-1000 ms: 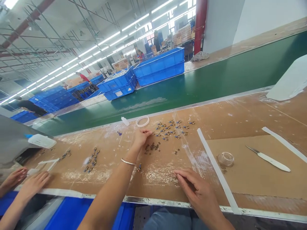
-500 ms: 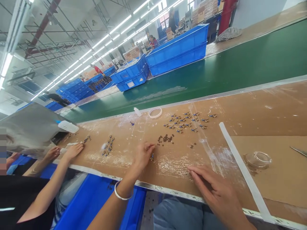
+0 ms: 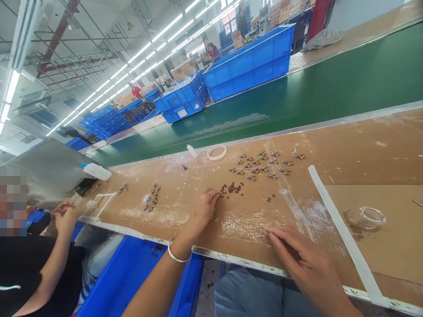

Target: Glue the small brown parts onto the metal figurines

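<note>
My left hand (image 3: 204,210), with a white bracelet on its wrist, is at the middle of the brown worktable, its thumb and index finger pinched at the left edge of a pile of small brown discs (image 3: 234,188). What it pinches is too small to make out. A small blue and gold piece (image 3: 213,215) lies partly hidden beside it. My right hand (image 3: 294,251) rests near the front edge, thumb and index fingertips together; anything between them is too small to see. Beyond the discs lie several blue and gold pieces (image 3: 255,163) in rows.
A tape roll (image 3: 217,152) and a small white bottle (image 3: 191,151) stand near the far edge. On the right are a white strip (image 3: 343,233) and a glass cup (image 3: 366,218). At left, a person's hands (image 3: 64,211) are raised near a white bottle (image 3: 96,171).
My left hand has shifted slightly up, closer to the discs. The other person's hands have drawn back to the left, off the table. The view has moved a little.
</note>
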A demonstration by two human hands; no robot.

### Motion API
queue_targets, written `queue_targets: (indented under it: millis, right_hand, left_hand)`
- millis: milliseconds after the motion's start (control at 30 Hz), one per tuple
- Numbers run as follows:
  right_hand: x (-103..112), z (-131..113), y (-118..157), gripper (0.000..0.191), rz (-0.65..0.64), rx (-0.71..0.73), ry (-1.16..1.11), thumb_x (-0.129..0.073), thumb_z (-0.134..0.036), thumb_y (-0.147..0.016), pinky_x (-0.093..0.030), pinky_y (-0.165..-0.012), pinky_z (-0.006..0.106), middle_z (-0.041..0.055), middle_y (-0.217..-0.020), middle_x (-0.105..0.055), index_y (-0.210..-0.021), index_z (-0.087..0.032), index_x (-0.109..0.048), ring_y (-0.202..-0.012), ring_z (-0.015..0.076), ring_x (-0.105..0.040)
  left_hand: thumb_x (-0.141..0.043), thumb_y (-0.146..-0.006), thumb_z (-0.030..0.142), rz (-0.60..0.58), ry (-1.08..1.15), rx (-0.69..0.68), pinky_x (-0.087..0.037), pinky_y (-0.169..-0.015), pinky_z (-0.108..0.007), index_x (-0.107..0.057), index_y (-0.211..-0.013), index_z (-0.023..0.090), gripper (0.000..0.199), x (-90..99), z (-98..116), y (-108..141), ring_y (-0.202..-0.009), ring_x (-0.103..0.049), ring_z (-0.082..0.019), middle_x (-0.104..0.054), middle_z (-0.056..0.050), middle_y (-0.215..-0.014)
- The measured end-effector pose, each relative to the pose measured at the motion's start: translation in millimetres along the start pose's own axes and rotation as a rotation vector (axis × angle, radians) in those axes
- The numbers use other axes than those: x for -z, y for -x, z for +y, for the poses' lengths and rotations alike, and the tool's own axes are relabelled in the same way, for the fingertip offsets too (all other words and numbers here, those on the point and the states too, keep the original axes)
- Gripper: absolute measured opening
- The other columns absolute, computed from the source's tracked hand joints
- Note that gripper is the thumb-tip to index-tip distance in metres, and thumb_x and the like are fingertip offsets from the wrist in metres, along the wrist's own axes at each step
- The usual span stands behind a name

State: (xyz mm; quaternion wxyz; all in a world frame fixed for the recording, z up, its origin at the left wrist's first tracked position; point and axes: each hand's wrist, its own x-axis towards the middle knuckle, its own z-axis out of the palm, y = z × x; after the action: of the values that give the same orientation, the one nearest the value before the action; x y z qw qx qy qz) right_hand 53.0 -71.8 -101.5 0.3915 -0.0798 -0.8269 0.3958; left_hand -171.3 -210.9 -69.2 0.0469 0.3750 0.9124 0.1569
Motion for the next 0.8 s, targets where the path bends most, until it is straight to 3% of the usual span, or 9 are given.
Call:
queue_targets:
  millis: [133, 433, 600, 733, 800]
  right_hand:
    - [2.9, 0.9, 0.1, 0.013, 0.007, -0.039, -0.012, -0.052, -0.021, -0.096, -0.051, -0.073, 0.015, -0.0004, -0.092, -0.068, -0.102, -0.022, -0.064, -0.082, 0.008, -0.066]
    - [4.6, -1.4, -2.2, 0.014, 0.008, -0.042, -0.031, -0.051, -0.02, -0.096, -0.051, -0.073, 0.015, -0.0009, -0.091, -0.067, -0.101, -0.022, -0.064, -0.082, 0.0075, -0.065]
    - [4.8, 0.2, -2.0, 0.015, 0.019, -0.035, -0.026, -0.051, -0.018, -0.095, -0.051, -0.074, 0.017, 0.0013, -0.09, -0.067, -0.1, -0.019, -0.065, -0.084, 0.0091, -0.065]
    - [3.3, 0.5, -2.3, 0.015, 0.027, -0.033, -0.041, -0.053, -0.015, -0.093, -0.051, -0.073, 0.019, 0.0017, -0.089, -0.067, -0.098, -0.019, -0.065, -0.082, 0.01, -0.065]
    - [2.7, 0.7, -1.7, 0.016, 0.022, -0.038, -0.057, -0.053, -0.013, -0.093, -0.051, -0.075, 0.02, 0.0019, -0.091, -0.068, -0.1, -0.019, -0.065, -0.083, 0.0102, -0.065]
  left_hand:
    - [-0.052, -0.092, 0.019, 0.014, -0.024, -0.064, -0.045, -0.083, -0.027, -0.071, -0.092, 0.015, 0.02, -9.7, -2.6, -19.4, -0.09, -0.061, -0.016, -0.066, -0.007, -0.095]
    - [-0.046, -0.093, 0.019, 0.051, -0.111, -0.201, -0.045, -0.077, -0.029, -0.066, -0.086, 0.012, 0.023, -11.0, -6.6, -21.3, -0.082, -0.058, -0.017, -0.061, -0.009, -0.088]
    - [-0.046, -0.096, 0.022, 0.118, -0.033, -0.345, -0.047, -0.081, -0.027, -0.066, -0.097, 0.014, 0.022, -3.0, 13.6, 9.5, -0.09, -0.059, -0.015, -0.064, -0.008, -0.095]
    - [-0.053, -0.092, 0.014, 0.114, 0.016, -0.698, -0.046, -0.074, -0.027, -0.065, -0.097, 0.013, 0.012, -2.6, 33.9, 41.4, -0.084, -0.053, -0.014, -0.065, -0.006, -0.091]
    - [-0.055, -0.091, 0.011, 0.109, 0.012, -0.772, -0.045, -0.071, -0.027, -0.064, -0.098, 0.012, 0.012, -4.5, 35.5, 49.1, -0.081, -0.05, -0.014, -0.066, -0.006, -0.091]
